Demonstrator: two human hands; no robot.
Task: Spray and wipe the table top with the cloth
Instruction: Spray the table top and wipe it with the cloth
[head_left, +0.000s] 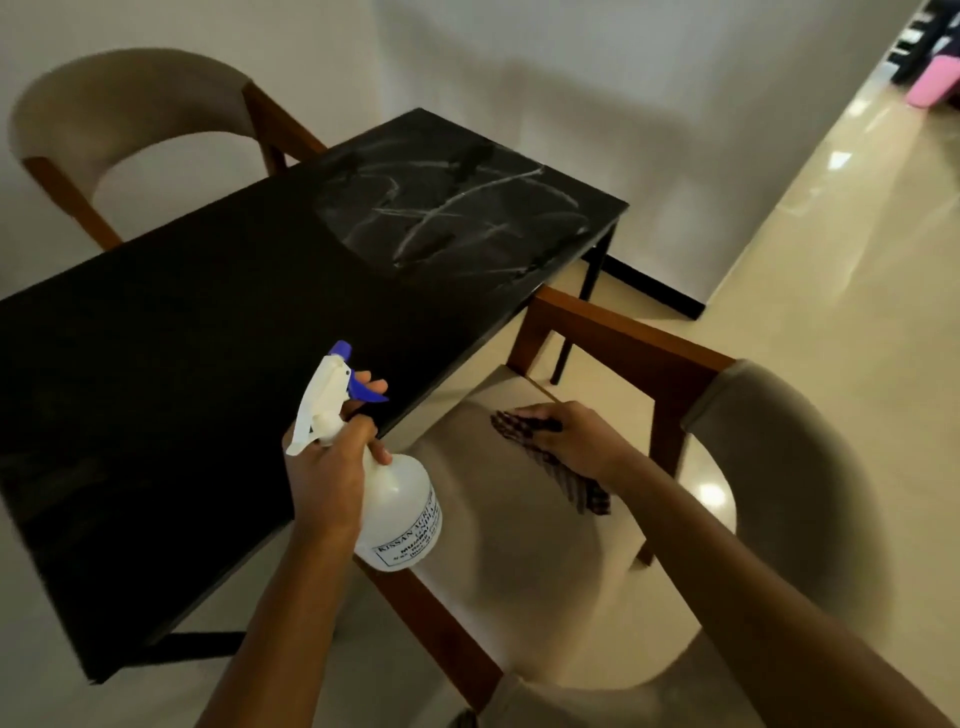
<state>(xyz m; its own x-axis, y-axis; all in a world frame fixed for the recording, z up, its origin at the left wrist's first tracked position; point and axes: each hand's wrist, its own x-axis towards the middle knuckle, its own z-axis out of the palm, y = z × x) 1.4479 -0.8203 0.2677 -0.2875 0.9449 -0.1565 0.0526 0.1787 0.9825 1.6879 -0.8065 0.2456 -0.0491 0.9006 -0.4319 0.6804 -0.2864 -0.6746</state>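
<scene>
Left hand grips the spray bottle: aim it over the desk's unwiped near half; right hand fingers seemingly pinch the cloth

Dim, soft and motion-blurred, with glare on the floor and wide-angle bending at edges.

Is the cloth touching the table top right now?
Apart. The head view shows the cloth in the right hand over the chair seat, with a strip of seat visible between it and the table edge.
</scene>
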